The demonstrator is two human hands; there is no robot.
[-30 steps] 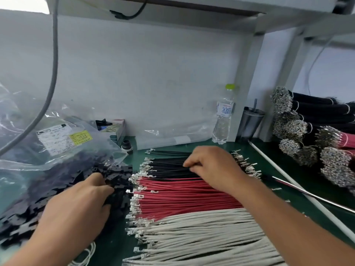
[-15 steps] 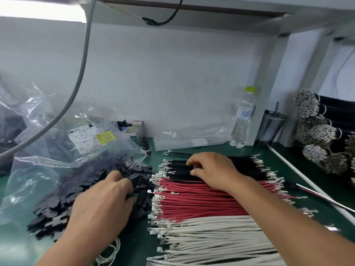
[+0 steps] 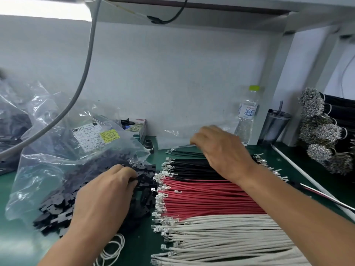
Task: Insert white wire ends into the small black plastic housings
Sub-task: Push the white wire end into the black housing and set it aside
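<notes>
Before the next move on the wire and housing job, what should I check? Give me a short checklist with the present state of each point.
1. Black housings within reach: ok, a pile spills from the clear bag beside the wires.
2. Left hand has a housing: cannot tell, its fingertips curl into the pile and hide what they hold.
3. Right hand on the correct wire: not ok, it is over the black wires, not the white wires.
4. White wires available: ok, a row lies nearest the person, below the red wires.
5. White terminal ends face the housings: ok, metal ends point left toward the pile.
</notes>
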